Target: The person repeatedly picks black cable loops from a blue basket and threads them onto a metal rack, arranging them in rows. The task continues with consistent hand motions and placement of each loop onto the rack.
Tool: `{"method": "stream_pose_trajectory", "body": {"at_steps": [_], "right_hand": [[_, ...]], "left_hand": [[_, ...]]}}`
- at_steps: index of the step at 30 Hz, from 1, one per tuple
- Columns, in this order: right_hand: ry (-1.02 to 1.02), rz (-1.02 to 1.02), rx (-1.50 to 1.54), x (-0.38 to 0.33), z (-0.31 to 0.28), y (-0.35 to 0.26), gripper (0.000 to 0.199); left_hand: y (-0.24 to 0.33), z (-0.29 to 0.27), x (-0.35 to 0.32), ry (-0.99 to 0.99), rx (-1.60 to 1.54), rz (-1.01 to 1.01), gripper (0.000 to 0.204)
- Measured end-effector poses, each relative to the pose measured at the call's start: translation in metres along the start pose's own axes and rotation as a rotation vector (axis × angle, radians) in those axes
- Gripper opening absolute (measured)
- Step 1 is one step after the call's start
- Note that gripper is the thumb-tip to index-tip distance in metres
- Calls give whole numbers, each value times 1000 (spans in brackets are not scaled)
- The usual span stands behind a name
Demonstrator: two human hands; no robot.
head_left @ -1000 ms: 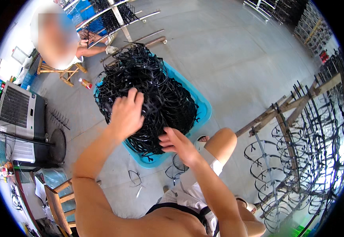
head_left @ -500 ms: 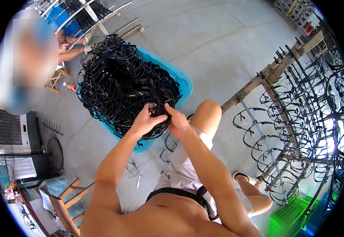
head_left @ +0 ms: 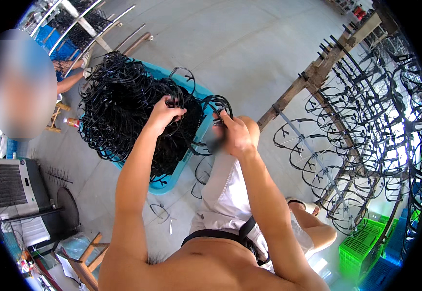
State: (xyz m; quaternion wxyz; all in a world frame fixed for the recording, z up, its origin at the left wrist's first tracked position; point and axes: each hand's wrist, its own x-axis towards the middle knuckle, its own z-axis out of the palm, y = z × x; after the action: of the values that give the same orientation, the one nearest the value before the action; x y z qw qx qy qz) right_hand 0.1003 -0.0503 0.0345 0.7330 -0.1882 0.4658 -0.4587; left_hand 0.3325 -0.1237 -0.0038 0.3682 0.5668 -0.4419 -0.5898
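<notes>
A heap of thin black curved bands [head_left: 116, 97], tangled together, fills a turquoise basket [head_left: 165, 186] on the floor before me. Over the right part of the heap, my left hand [head_left: 163, 116] is closed around a few of the bands, thumb pointing right. My right hand [head_left: 238, 133] grips a small bunch of similar looped bands [head_left: 220, 100], held just beyond the basket's right rim and above my knee. Some of these loops reach across toward the left hand. The fingertips of the right hand are partly hidden and blurred.
At right, a wooden rack [head_left: 312, 75] carries many hanging black bands, with a green crate [head_left: 363, 237] below. Another person [head_left: 22, 87] sits at far left beside a metal-barred rack [head_left: 82, 22]. A wooden chair [head_left: 87, 262] and a grey cooler unit [head_left: 15, 182] stand at left.
My hands have moved apart: the right has lifted a bunch of bands up and rightward out of the heap, and the left has moved up and left over it. The view has shifted slightly.
</notes>
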Motion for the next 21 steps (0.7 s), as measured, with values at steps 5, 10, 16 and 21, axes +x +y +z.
{"method": "stream_pose_trajectory", "body": {"at_steps": [5, 10, 16, 21], "right_hand": [[-4, -215, 31, -38, -27, 4, 30], [9, -186, 81, -89, -48, -14, 33], [-2, -305, -286, -139, -53, -30, 44], [-205, -351, -352, -170, -66, -26, 50]], "left_hand": [[-43, 8, 23, -66, 454, -319, 33], [-27, 36, -20, 171, 1301, 17, 71], [61, 119, -161, -245, -45, 219, 38], [41, 201, -159, -853, -746, -33, 45]]}}
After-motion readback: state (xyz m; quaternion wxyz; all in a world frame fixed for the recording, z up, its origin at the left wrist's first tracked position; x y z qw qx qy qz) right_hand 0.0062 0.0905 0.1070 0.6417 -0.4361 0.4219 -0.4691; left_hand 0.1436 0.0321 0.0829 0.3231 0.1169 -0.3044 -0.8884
